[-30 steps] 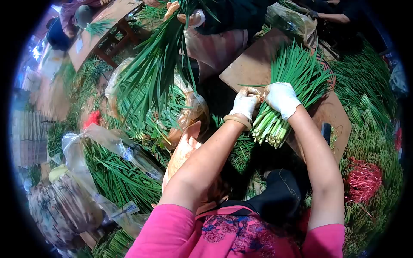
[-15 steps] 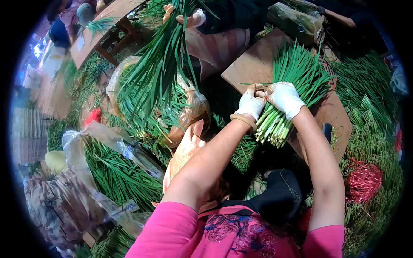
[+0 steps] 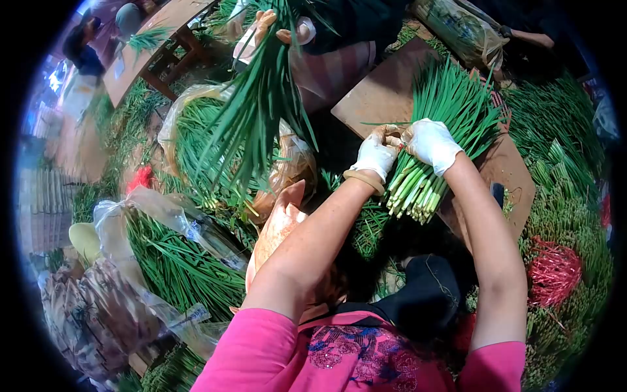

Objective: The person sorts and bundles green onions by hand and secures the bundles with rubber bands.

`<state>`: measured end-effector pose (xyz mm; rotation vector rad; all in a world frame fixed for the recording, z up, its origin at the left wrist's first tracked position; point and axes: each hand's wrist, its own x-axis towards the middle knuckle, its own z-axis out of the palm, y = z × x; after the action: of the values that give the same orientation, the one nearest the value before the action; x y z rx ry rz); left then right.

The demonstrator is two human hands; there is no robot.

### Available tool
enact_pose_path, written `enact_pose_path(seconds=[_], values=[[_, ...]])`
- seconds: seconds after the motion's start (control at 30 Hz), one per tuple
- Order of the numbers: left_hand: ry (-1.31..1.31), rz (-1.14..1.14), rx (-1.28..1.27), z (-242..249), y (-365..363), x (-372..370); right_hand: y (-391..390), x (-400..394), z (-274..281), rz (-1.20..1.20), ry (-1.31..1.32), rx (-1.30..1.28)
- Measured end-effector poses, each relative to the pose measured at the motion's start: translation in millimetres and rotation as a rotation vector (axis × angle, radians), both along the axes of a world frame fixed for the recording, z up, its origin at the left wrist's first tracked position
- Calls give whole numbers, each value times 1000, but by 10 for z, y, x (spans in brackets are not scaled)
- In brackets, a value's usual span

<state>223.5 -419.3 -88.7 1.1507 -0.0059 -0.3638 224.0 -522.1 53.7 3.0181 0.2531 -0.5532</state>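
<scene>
A thick bunch of green chives (image 3: 454,98) lies on a brown board (image 3: 375,95), its pale cut ends pointing toward me. My left hand (image 3: 377,151), in a white glove with bare fingertips, is closed in a pinch at the bunch's left side. Gloved likewise, my right hand (image 3: 432,145) rests over the lower stems with its fingers closed close to the left fingertips. Between them shows a bit of red string (image 3: 401,146), which both hands appear to pinch. The rest of the string is hidden by the fingers and stems.
Red strings (image 3: 554,271) lie on heaped chives at right. Opposite me, another person's hand (image 3: 304,31) holds long chives (image 3: 251,98) above an open plastic bag (image 3: 171,124). A tied clear bag (image 3: 150,287) of greens sits at left. A low table (image 3: 157,19) stands at upper left.
My hands stay pinched at the string on the bunch, shifting only slightly. The other person's chives have swung a little to the right, and a second hand of theirs shows more.
</scene>
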Motion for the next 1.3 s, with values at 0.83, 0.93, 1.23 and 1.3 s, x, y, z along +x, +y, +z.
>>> enact_pose_path(seconds=[0.83,0.93,1.23,1.3], values=[[-219,97,389,-106,-36,19,136,76,95,-4,109,-141],[-167,58,246,339,148,-99,117,75,43,-45,101,-113],[-71,29,210,-112,-12,-5,124,68,71,-75,118,-133],[-94,33,247,-132,-21,-3,134,57,78,-82,110,-120]])
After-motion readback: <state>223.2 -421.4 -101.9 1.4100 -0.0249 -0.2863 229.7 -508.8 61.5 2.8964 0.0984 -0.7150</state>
